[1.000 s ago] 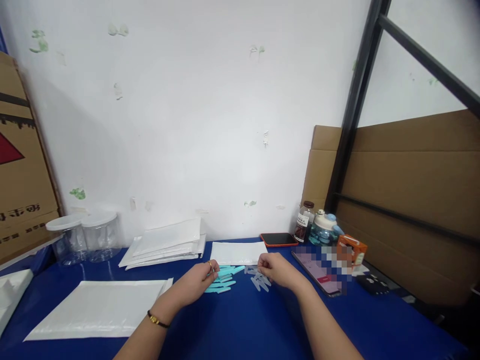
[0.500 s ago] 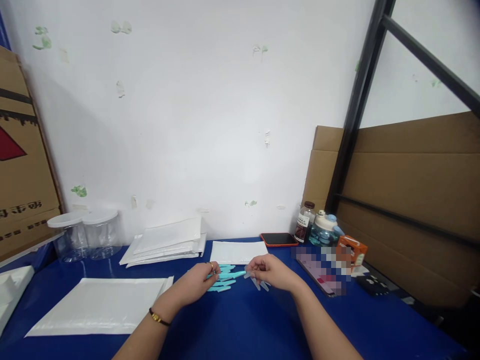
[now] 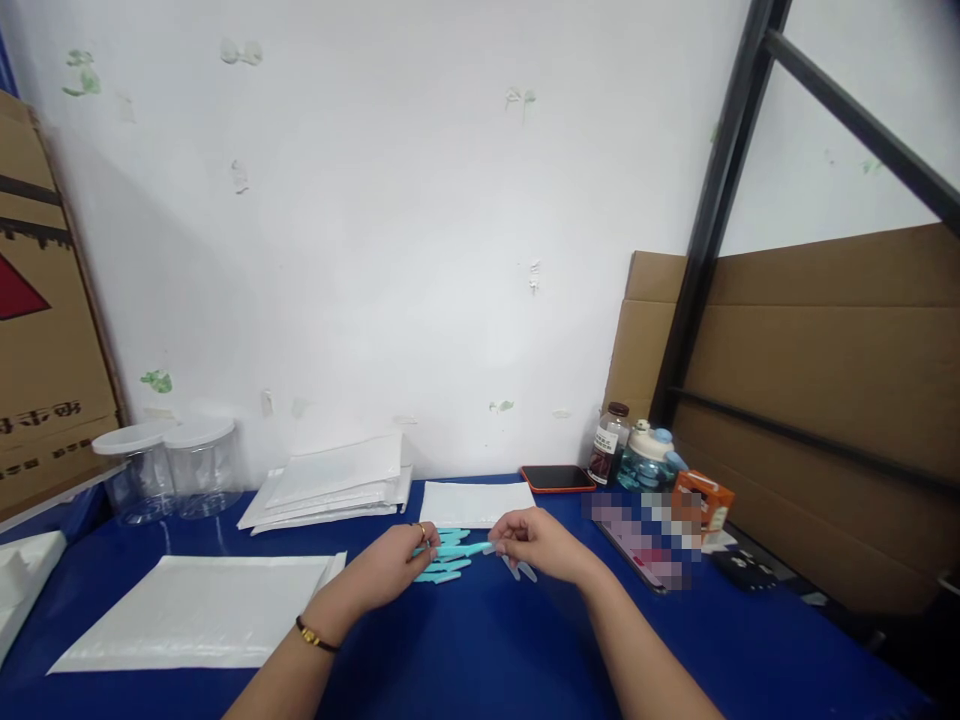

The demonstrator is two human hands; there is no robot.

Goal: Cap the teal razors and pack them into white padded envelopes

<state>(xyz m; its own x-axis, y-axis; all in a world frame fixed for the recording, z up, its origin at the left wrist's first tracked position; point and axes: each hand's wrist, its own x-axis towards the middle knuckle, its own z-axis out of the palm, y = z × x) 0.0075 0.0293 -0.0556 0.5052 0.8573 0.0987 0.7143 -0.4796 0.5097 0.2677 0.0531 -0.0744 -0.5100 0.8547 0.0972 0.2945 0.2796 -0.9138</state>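
Between my hands, above the blue tabletop (image 3: 480, 650), a slim teal eyebrow razor (image 3: 471, 549) lies nearly level. My left hand (image 3: 394, 562) pinches its handle end. At its other end, my right hand (image 3: 529, 542) has thumb and forefinger closed on a small translucent cap (image 3: 490, 548). The cap meets the razor's tip; how far it covers it I cannot tell. Several more teal razors (image 3: 442, 576) lie in a loose pile beside and partly under my left fingers. Below my right fingers rest a few loose translucent caps (image 3: 528, 571).
White padded mailers (image 3: 202, 610) lie at the left, with a stack (image 3: 330, 485) behind and another mailer (image 3: 478, 504) near the wall. Clear lidded jars (image 3: 204, 470) stand far left. Rightward are a phone (image 3: 558, 478), a brown-capped bottle (image 3: 606, 450), a water bottle (image 3: 646, 460) and an orange box (image 3: 703, 500).
My right hand has shifted very slightly left, with the cap closer onto the razor's tip. My left hand stays nearly still.
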